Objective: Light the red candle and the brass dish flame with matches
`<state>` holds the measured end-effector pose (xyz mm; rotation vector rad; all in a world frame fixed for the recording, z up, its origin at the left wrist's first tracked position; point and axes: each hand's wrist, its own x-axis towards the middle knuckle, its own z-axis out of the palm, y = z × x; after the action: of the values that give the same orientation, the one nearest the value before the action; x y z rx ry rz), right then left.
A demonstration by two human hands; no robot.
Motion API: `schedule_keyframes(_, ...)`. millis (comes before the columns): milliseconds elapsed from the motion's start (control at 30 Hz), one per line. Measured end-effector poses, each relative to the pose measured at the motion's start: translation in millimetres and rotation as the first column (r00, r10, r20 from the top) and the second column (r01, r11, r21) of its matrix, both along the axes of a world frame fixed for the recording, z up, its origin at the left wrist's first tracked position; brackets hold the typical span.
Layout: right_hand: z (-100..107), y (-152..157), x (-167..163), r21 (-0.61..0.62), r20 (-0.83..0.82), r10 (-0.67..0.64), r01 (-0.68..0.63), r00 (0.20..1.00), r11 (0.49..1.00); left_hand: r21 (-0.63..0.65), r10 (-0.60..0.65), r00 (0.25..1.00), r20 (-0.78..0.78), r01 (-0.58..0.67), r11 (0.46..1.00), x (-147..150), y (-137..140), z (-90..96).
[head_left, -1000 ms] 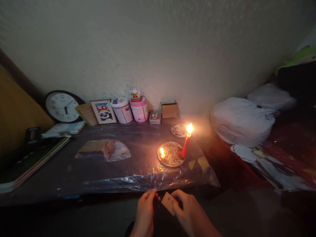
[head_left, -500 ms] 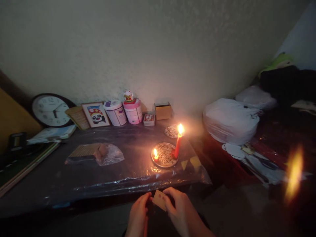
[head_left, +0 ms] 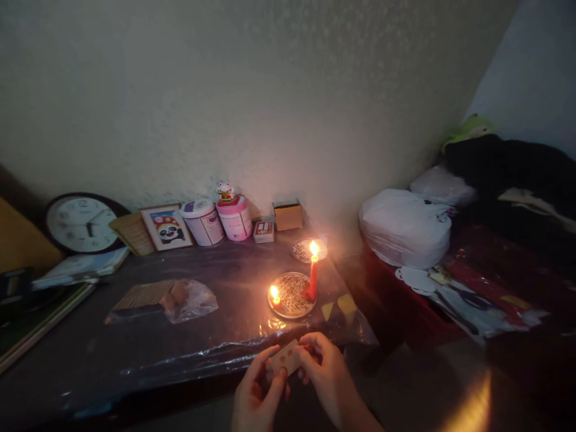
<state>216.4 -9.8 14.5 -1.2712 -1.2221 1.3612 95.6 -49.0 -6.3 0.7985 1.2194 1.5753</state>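
Two hands (head_left: 257, 391) (head_left: 332, 375), fingers (head_left: 306, 360) clamped on small card (head_left: 287, 357), lit red candle (head_left: 314, 280) on plate (head_left: 291, 294) beyond

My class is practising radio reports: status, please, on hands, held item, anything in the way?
Left hand and right hand both on small card. Card tilted, reddish marks showing. Lit red candle on round plate beyond, not blocking hands.

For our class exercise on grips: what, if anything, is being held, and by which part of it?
A small tan card, held at both ends: the left hand grips its left end, the right hand its right end.
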Motion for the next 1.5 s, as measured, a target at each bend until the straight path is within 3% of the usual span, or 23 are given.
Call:
schedule_keyframes(233,10.6,3.2,1.4,0.025,0.006,-0.008,0.008,1.000,1.000,0.010,0.002,0.944,-0.330,0.001,1.000,-5.2,7.6,-9.2)
schedule_keyframes(500,9.8,9.8,0.5,-0.007,0.061,0.015,-0.015,0.998,1.000,0.026,-0.018,0.912,-0.409,0.032,0.999,-6.2,10.9,-4.9)
schedule_keyframes(667,7.7,10.7,3.9,0.008,-0.007,0.068,-0.068,0.998,0.998,0.064,0.008,0.896,-0.444,0.022,0.998,-6.8,11.3,-1.5)
schedule_keyframes(867,0.9,17.0,3.9,-0.153,-0.191,0.097,-0.128,0.977,0.980,0.104,0.040,0.871,-0.489,0.013,0.994,-10.0,12.8,-8.6)
schedule_keyframes(1167,-5.0,17.8,1.9,-0.207,-0.217,0.119,-0.165,0.969,0.964,0.096,0.038,0.855,-0.517,0.013,0.995,-13.0,13.5,-15.9)
schedule_keyframes(1367,6.4,19.8,10.8,-0.048,-0.030,0.067,-0.069,0.997,0.997,0.099,0.071,0.868,-0.491,-0.025,0.995,-13.5,15.1,-14.9)
schedule_keyframes(1500,7.4,20.7,12.4,0.010,0.028,0.053,-0.053,0.998,0.999,0.070,0.024,0.889,-0.457,0.009,0.998,-15.5,15.2,-15.9)
